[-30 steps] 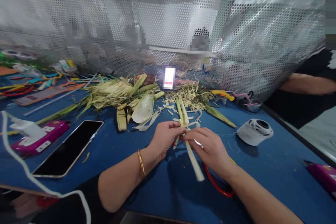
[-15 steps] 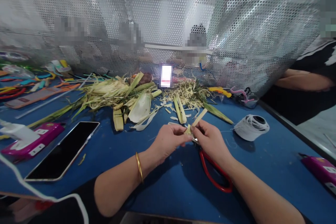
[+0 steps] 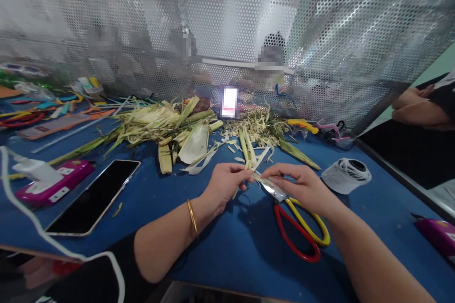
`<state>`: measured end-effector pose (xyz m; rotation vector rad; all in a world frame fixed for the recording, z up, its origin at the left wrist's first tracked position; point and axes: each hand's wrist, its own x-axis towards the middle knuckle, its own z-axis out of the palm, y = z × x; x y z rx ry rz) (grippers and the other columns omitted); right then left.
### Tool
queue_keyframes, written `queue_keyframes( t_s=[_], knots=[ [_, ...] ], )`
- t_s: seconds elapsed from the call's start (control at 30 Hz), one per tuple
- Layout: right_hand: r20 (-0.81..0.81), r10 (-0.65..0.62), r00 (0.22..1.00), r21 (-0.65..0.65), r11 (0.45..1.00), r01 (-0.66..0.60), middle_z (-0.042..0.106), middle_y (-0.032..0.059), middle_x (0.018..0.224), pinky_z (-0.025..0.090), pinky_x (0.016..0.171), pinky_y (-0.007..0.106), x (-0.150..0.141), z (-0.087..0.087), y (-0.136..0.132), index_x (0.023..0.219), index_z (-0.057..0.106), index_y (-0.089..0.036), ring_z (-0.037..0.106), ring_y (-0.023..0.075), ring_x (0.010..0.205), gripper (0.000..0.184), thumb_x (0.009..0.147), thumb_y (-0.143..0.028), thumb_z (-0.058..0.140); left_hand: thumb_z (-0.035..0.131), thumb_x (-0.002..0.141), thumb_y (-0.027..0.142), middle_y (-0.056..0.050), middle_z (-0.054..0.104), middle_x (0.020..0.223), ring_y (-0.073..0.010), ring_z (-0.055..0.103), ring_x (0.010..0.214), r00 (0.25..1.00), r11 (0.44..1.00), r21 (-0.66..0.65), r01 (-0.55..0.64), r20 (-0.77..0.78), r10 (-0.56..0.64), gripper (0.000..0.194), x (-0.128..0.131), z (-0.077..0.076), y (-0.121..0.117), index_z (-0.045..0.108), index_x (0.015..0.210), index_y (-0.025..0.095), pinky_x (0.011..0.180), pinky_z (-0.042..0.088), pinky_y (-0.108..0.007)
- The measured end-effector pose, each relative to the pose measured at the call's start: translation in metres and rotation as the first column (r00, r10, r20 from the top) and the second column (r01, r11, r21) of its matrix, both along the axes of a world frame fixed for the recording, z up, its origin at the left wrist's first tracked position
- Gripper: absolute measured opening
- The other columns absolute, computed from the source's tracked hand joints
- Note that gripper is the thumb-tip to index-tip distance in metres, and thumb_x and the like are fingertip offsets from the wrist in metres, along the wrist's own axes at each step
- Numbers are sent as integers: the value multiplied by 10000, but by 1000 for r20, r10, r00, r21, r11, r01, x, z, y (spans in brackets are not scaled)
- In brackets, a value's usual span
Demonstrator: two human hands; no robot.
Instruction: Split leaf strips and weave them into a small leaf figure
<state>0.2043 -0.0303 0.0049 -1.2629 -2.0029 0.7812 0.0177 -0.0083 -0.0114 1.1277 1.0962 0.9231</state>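
Note:
My left hand pinches a small piece of corn husk between thumb and fingers. The fingers of my right hand close on the other end of this piece, just above the table. Scissors with one red and one yellow handle lie beneath my right hand, their blade tips partly hidden by the fingers. Beyond my fingertips are pale husk stalks. A larger heap of corn husks lies behind on the left, and chopped husk shreds are piled behind in the middle.
At right stands a spool of white string. On the left lie a phone and a purple power strip with a white cable. A perforated metal screen closes off the back. Another person's folded arms are at far right.
My right hand has shifted right and its fingers have straightened along the husk piece. More of the scissors, including the yellow handle, now shows. The view has shifted slightly.

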Motion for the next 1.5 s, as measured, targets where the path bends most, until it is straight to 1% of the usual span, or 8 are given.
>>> queue_keyframes(
  t_s=[0.13,0.23,0.37,0.53,0.63,0.8,1.23,1.5],
  knots=[
    [-169,93,981,-188,974,-124,695,40,808,453,643,275,1,2,-1,904,730,-209,597,161,711,194,835,-305,576,665,698,243,-18,623,601,-48,433,443,1000,1000,29,-9,1,9,150,0,0,-1,669,613,119,412,293,-173],
    [-207,91,974,-89,990,-112,690,48,830,460,699,298,-5,0,-2,844,732,-208,608,181,770,127,782,-291,658,676,689,246,-14,616,585,-50,436,442,1000,1000,28,-2,12,2,145,1,0,-1,674,620,118,411,297,-174],
    [-299,37,953,48,999,-24,603,22,700,419,654,295,-12,-2,-4,689,681,-197,535,156,667,176,766,-356,688,689,680,231,-11,618,582,-48,429,442,1000,999,34,16,23,-17,120,2,-1,-1,696,645,116,411,308,-172],
    [-459,-99,883,-81,994,69,481,-24,612,313,547,249,-14,-6,-5,629,561,-193,395,117,587,264,781,-387,655,689,694,233,-10,627,583,-45,438,447,998,997,57,52,17,-53,161,3,-1,-3,670,576,124,450,357,-176],
    [-402,-199,894,-223,968,115,403,-40,541,261,513,247,-16,-5,-4,552,486,-191,336,106,541,320,733,-402,644,686,690,221,2,606,552,-46,424,442,999,996,73,43,7,-44,170,3,0,-3,660,546,133,456,364,-181],
    [-296,-223,929,-368,924,104,379,-45,504,248,516,255,-18,-1,-2,501,462,-196,321,105,524,283,644,-382,620,693,678,222,-14,631,585,-51,430,440,1000,997,69,30,3,-31,124,5,-1,-2,682,590,136,445,350,-187],
    [-358,-264,895,-493,868,59,377,-54,480,218,512,257,-19,-7,1,485,462,-195,308,96,502,260,590,-365,627,665,673,212,12,592,572,-60,424,475,999,985,169,35,-23,-32,94,6,-5,-3,696,621,140,492,391,-195],
    [-365,-275,890,-507,860,57,378,-49,471,207,482,254,-18,-11,2,470,471,-194,297,93,487,190,582,-303,578,614,724,278,-9,615,590,-82,449,484,982,958,280,63,-190,-9,184,5,-15,0,726,712,133,482,365,-203]
  ],
)
